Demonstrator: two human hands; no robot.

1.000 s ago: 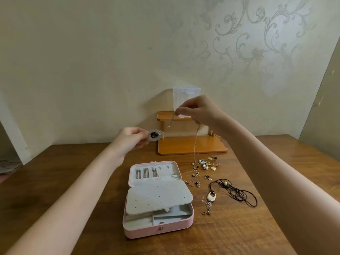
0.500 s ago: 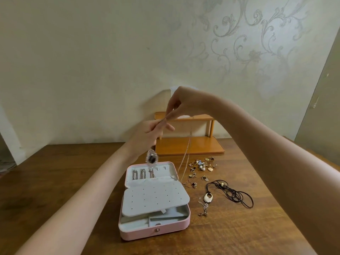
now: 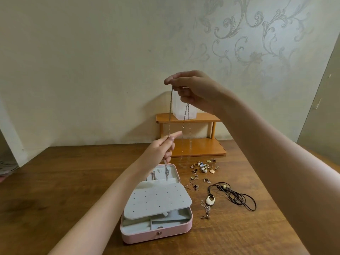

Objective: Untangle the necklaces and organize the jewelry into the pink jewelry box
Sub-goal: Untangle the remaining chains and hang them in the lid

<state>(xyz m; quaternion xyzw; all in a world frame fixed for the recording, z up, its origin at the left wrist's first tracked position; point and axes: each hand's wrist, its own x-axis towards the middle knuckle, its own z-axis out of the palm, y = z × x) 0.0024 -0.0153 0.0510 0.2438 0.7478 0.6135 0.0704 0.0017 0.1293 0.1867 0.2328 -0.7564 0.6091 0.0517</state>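
Pink leatherette, the jewelry box [image 3: 156,234] sits open at six o'clock on the wooden table [image 3: 55,181], its grey earring panel [image 3: 156,201] tilted over the lower tray; my left hand [image 3: 161,150] pinches the thin chain [image 3: 170,115] low, the pendant [image 3: 166,172] dangling over the lid pocket; at twelve o'clock my right hand [image 3: 195,89] pinches the chain's upper strands. I judge the slack loops could snag the loose earrings [image 3: 202,167] at two o'clock, or re-knot if I lower too quickly; the black cord necklace [image 3: 235,196] waits at three o'clock.
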